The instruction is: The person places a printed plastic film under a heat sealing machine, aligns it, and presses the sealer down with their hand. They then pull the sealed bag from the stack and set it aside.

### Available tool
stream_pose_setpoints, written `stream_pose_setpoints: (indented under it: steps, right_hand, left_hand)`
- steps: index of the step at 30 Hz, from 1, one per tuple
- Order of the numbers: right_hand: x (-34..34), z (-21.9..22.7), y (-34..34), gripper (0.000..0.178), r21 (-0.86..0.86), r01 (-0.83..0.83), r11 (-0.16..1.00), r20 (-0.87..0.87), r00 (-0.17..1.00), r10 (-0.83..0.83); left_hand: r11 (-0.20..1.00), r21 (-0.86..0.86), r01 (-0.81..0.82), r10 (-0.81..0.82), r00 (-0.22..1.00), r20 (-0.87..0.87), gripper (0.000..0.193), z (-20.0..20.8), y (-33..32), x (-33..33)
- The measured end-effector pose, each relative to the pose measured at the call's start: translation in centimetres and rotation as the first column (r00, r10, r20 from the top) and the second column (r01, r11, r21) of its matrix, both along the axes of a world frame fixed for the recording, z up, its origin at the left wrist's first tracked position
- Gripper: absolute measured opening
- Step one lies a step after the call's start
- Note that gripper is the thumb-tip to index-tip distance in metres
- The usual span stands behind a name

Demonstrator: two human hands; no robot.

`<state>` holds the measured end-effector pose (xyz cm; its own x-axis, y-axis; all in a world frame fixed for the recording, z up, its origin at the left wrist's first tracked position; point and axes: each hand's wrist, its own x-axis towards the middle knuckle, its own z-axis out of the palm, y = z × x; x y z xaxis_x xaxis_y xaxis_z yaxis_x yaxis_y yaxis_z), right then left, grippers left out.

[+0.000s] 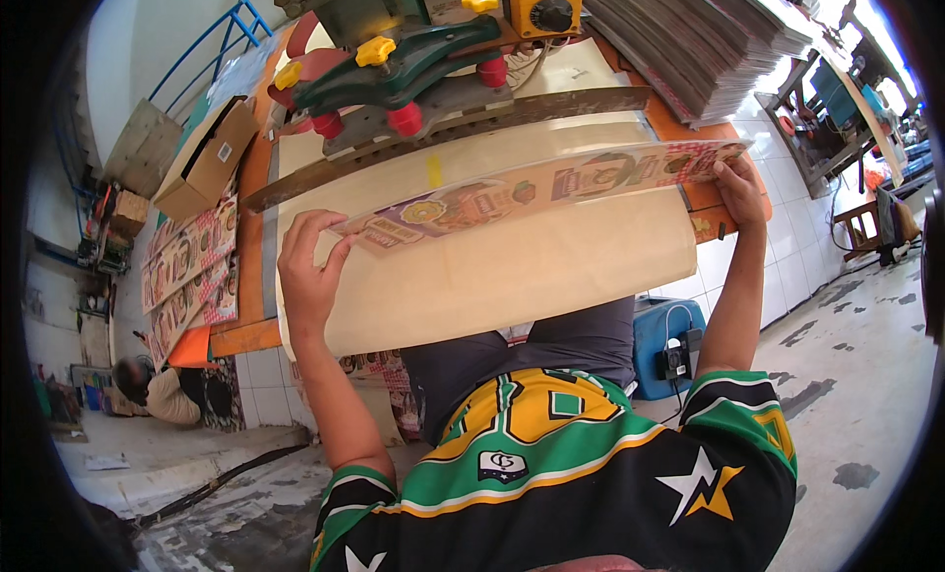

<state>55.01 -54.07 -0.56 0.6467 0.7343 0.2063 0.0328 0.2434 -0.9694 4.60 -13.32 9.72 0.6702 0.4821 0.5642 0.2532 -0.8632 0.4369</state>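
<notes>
A long, narrow, glossy printed sheet (482, 204) stretches between my hands, tilted with its right end higher up the picture. My left hand (313, 262) pinches its left end between thumb and fingers. At the other end, my right hand (740, 190) grips the sheet near its corner. Beneath it lies a large cream-coloured sheet (512, 277) that curves down over the table's near edge. Just beyond the printed sheet runs a long brown metal bar (581, 103), under a dark green machine part (404, 70) with red feet and yellow knobs.
At the right back rises a tall stack of flat sheets (699, 50). An opened cardboard box (209, 158) and loose printed sheets (192, 257) are at the left. A yellow control box (543, 9) stands behind the bar. Another person (177, 390) is low at the far left.
</notes>
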Motion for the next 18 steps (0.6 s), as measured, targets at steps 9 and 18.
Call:
stream_pose_setpoints:
  steps: [9,18]
  right_hand:
    - [0.4,-0.3,-0.2,0.039,0.007,-0.014,1.000,-0.001,1.000,0.014]
    - [0.3,-0.4,-0.4,0.041,-0.008,-0.010,1.000,0.008,1.000,0.010]
  left_hand:
    - [0.997,0.073,0.017,-0.020,0.999,0.036,0.011,-0.1,-0.4,1.3]
    - [0.979,-0.204,0.027,0.040,0.949,0.313,0.022,-1.7,-1.4,1.9]
